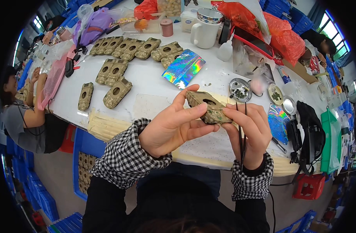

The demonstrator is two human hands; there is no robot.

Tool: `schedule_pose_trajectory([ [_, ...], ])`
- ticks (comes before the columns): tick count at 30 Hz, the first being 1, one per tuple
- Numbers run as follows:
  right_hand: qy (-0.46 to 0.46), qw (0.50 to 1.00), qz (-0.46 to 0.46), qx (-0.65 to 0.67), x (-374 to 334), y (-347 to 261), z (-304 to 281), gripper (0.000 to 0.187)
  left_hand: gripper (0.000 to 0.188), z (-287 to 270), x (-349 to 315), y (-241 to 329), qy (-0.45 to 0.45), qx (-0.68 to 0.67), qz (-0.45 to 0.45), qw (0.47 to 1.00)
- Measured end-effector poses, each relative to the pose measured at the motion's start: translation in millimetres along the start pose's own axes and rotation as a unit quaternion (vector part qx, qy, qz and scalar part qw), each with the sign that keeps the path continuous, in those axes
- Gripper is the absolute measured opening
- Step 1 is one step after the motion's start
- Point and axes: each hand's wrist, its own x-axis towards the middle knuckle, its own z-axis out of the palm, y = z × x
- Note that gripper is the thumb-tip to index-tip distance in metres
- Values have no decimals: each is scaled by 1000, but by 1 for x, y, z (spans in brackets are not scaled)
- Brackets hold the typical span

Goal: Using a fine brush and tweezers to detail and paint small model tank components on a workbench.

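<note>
Two hands up over the tabletop [154, 83]: left hand [168, 128] closed on a camouflage casing [207, 106], right hand [250, 128] steadying its end, pinching black tweezers [241, 132]. Mid-fitting, apparently; next calls for a steady tweezer tip.

Around the white mug [204, 33] on the bench [147, 77] there's a row of camo-patterned cases [123, 48] off to its left, a shiny holographic sheet [183, 68] just below it, and red plastic bags [281, 35] on its right.
</note>
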Motion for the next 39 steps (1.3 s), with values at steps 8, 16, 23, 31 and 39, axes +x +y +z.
schedule_pose_trajectory([
  [8, -21, 1000, 2, 22, -2, 2, 0, 35, 63, 2, -6, -1, 11, 4, 4, 1000],
  [16, 35, 933, 144, 327, -19, -2, 0, 62, 81, 5, -8, 7, 12, 143, -4, 990],
  [23, -53, 934, 170, 309, -17, -7, -14, 34, 92, -4, 3, 15, -20, 229, 74, 970],
  [31, -27, 963, 92, 253, -15, -3, -4, 29, 95, -17, 16, 12, -73, 235, 103, 964],
  [39, -50, 972, 67, 218, -14, -2, -4, 30, 96, -21, 18, 10, -77, 228, 106, 965],
])
